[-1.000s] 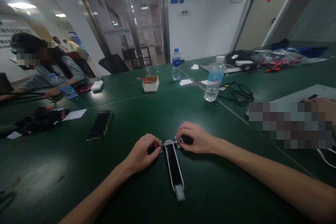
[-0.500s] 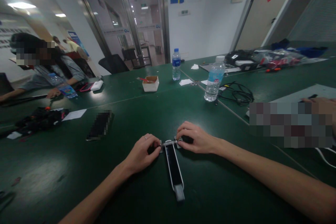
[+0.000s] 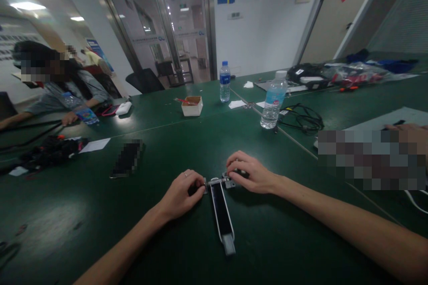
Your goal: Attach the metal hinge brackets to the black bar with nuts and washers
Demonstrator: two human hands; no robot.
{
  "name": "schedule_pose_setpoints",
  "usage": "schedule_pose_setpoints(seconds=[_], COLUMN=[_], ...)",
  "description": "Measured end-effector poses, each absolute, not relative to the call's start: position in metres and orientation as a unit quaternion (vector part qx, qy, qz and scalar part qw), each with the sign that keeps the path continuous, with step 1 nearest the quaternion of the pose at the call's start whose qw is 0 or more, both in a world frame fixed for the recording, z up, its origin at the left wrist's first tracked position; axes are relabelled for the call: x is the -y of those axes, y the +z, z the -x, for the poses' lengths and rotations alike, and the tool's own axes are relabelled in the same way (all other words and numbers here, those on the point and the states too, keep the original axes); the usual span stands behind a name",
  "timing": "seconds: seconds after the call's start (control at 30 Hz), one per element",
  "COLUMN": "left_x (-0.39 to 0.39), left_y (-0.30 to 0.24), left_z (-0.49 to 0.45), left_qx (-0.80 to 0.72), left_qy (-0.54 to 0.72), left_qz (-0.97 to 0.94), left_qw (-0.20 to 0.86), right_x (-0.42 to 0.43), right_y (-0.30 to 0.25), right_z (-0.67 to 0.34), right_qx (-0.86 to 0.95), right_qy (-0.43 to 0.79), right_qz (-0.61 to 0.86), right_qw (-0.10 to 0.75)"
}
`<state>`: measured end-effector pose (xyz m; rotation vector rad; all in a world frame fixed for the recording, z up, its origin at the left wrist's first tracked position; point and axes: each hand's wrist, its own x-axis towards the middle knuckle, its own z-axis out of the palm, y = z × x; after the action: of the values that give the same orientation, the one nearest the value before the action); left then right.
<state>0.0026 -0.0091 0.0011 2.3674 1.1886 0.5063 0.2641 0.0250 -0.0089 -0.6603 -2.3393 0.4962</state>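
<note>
A long narrow black part with a white rim and a grey end tab point(image 3: 221, 213) lies on the green table point(image 3: 174, 240), pointing toward me. Across its far end runs a thin metal bar point(image 3: 216, 182) with small grey fittings at each side. My left hand point(image 3: 182, 193) is closed in a pinch on the left fitting; a ring shows on one finger. My right hand point(image 3: 249, 173) is closed on the right fitting, a small black and grey piece point(image 3: 231, 181), which sits slightly raised off the table.
A pixelated dark phone-like object point(image 3: 127, 159) lies left of my hands. Two water bottles point(image 3: 273, 106) point(image 3: 224, 82), a small white box point(image 3: 191, 106) and black cables point(image 3: 301, 120) sit farther back. Another person point(image 3: 53, 84) sits at far left; someone's blurred hand point(image 3: 406, 136) is at right.
My right hand has lifted slightly and shifted its grip on the right fitting. My left hand and the long part have stayed put.
</note>
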Motion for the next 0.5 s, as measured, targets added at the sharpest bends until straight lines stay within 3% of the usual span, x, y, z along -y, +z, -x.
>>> schedule_pose_setpoints(seconds=[0.1, 0.5], left_x=[0.0090, 0.0084], left_y=[0.0023, 0.0006], left_z=[-0.0030, -0.0023], left_qx=[-0.434, -0.433], left_qy=[0.178, 0.180], left_qz=[-0.855, -0.855], left_qw=[0.220, 0.222], right_x=[-0.0248, -0.0242], right_y=[-0.0080, -0.0119], right_z=[-0.2648, -0.2616], right_qx=[0.902, 0.902], right_qy=[0.189, 0.153], right_qz=[0.250, 0.245], right_qw=[0.297, 0.321])
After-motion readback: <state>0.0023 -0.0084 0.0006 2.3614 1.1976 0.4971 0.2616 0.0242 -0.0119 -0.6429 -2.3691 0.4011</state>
